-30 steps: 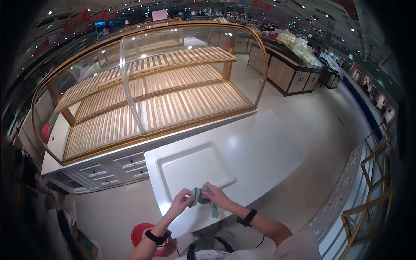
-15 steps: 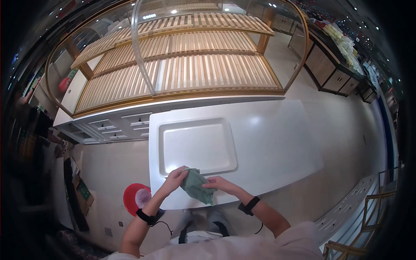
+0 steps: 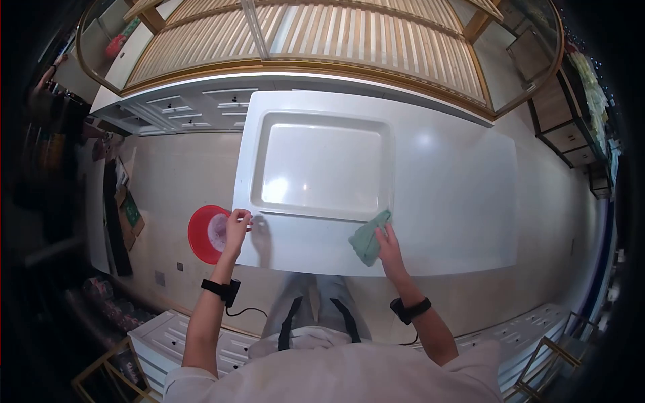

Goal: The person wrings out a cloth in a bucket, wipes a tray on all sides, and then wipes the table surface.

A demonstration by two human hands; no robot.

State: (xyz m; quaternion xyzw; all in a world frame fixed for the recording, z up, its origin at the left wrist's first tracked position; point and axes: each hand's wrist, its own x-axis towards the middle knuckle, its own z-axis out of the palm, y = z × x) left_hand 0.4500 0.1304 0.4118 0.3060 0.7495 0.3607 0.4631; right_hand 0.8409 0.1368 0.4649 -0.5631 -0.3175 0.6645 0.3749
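Note:
A green cloth [image 3: 367,239] lies flat on the white counter [image 3: 443,201], just below the lower right corner of the shallow recessed tray area [image 3: 321,166]. My right hand [image 3: 389,243] presses on the cloth with fingers spread over its right side. My left hand [image 3: 236,227] rests with its fingers on the counter's left edge, holding nothing. Both wrists wear black bands.
A red basin [image 3: 205,233] sits on the floor left of the counter. A glass display case with wooden slat shelves [image 3: 322,33] stands beyond the counter. White drawers [image 3: 195,111] are at the upper left; boxes and bags line the far left floor.
The cloth was held between both hands; now it lies on the counter under my right hand, further right. My left hand let go and moved to the counter's left edge. The view tilted downward.

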